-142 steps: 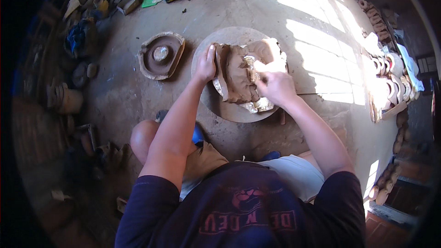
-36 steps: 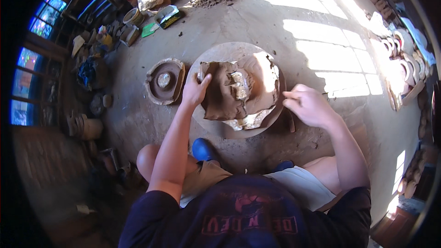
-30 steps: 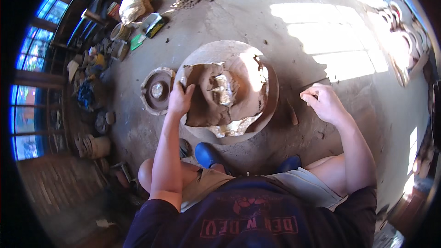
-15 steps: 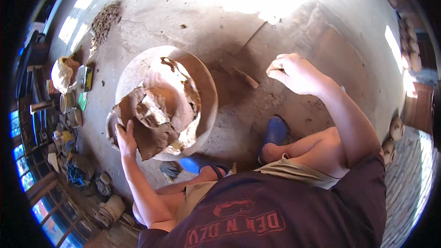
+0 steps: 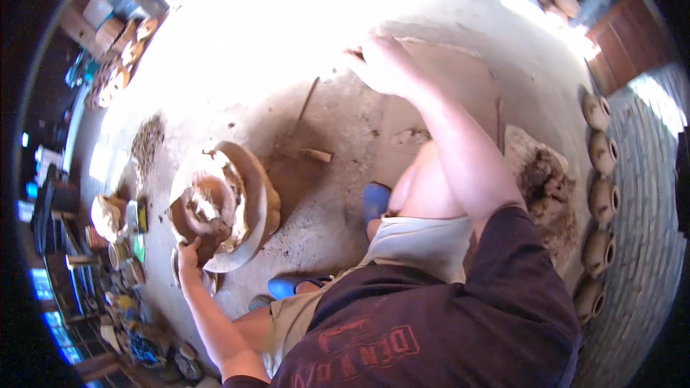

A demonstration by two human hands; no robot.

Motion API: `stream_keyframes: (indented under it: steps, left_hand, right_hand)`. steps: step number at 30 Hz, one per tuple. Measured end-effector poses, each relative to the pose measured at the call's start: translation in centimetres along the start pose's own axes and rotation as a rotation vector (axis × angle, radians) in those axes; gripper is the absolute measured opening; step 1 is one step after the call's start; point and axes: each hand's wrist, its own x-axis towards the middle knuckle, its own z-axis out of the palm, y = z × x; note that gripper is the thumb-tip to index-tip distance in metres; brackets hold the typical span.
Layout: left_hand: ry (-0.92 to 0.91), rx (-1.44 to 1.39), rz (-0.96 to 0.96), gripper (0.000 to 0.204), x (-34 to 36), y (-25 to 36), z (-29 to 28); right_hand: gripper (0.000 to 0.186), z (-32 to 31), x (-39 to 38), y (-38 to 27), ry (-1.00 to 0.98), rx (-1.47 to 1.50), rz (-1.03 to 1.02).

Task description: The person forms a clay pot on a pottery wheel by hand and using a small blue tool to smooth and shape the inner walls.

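Sunlight falls on the concrete floor (image 5: 287, 43); left hand (image 5: 188, 255) grips the clay lump (image 5: 205, 208) on the round wheel (image 5: 255, 194), right hand (image 5: 384, 65) reaches far, its grip unclear, clay pots (image 5: 600, 194) at right.

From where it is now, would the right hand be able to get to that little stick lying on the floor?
Probably yes. The right hand is stretched out over bare floor, and the small stick lies in the open between it and the clay wheel, with nothing covering it.

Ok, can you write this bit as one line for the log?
left hand: on clay lump on round wheel | right hand: stretched over flat board, holds nothing visible | clay pots: in row at right
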Motion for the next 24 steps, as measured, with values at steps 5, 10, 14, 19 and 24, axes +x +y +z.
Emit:
stream_keyframes:
  steps: [5, 10, 14, 19, 24]
  left_hand:
    - [-0.206, 0.019, -0.237, 0.037, 1.3, 1.6, 1.4]
    - [-0.166, -0.083, -0.269, 0.038, 2.4, 1.9, -2.2]
    - [-0.171, -0.048, -0.281, 0.036, 2.9, 2.3, -0.7]
    - [-0.094, 0.083, -0.258, 0.037, -0.6, 1.5, 0.5]
    - [-0.113, -0.003, -0.313, 0.030, -0.2, 2.0, 1.8]
  right_hand:
    - [0.037, -4.9, -11.8, 7.2, 0.491, 0.165, 0.011]
    - [0.043, -2.8, -25.9, 23.0, 0.421, 0.234, 0.386]
    - [0.038, 9.4, -40.4, 33.5, 0.676, 0.387, 0.640]
    - [0.043, 16.1, -47.3, 32.6, -0.145, 0.127, 1.106]
    - [0.045, 19.2, -46.4, 35.1, -0.307, -0.188, 1.002]
